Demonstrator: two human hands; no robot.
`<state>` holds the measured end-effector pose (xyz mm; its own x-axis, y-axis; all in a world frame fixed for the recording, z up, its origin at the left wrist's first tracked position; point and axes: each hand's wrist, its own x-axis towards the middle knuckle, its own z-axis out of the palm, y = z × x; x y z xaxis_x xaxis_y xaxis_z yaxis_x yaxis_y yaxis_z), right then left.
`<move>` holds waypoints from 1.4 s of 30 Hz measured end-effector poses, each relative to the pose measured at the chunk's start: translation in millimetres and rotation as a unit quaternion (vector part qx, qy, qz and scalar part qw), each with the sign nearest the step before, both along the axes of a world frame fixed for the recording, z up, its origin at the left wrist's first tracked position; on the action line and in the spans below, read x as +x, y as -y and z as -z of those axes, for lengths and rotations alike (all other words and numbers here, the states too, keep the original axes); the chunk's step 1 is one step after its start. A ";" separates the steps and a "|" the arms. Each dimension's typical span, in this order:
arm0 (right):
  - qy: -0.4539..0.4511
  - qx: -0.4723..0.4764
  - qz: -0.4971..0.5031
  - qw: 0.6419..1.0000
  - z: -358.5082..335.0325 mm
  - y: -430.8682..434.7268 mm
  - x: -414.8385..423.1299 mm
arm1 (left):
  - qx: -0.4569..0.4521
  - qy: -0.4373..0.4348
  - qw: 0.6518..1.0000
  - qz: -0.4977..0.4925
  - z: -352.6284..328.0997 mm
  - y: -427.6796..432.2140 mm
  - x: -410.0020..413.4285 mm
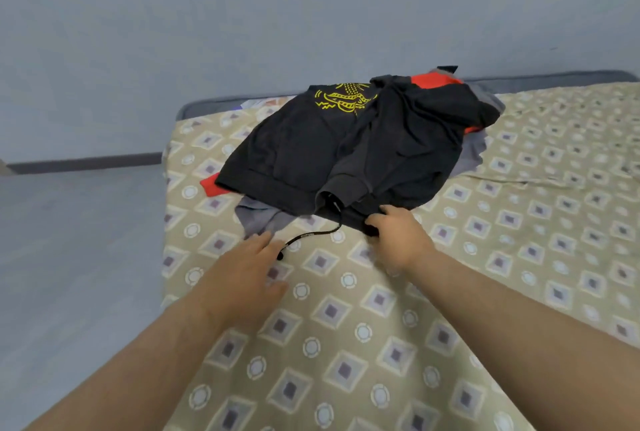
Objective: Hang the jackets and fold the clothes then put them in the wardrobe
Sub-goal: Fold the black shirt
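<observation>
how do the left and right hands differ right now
The left hand is open with fingers straight; the right hand is curled, gripping the near edge of a black garment. The left hand holds nothing and lies beside the end of the black drawstring; the right is on cloth. Both reach forward over the patterned bedsheet.

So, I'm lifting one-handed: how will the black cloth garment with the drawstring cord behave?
Probably floppy: the black cloth garment lies creased and draped, so it should sag from the right hand gripping its edge. Its drawstring cord will likely dangle. It may drag the yellow-printed black shirt it overlaps.
</observation>
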<state>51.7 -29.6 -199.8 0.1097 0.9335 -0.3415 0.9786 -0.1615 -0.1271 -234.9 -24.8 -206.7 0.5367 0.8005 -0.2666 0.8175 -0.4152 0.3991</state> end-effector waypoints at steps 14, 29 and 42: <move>-0.263 0.096 0.082 0.957 -2.4 98.7 -48.1 | 0.003 0.161 0.965 -0.209 26.7 108.3 13.5; -0.430 0.086 -0.081 0.895 -81.7 326.0 -127.7 | -0.248 0.493 0.728 -0.407 -79.2 301.2 17.0; -0.475 0.302 -0.073 0.823 -182.4 425.3 -140.0 | -0.124 0.462 0.828 -0.292 -161.9 436.9 -56.7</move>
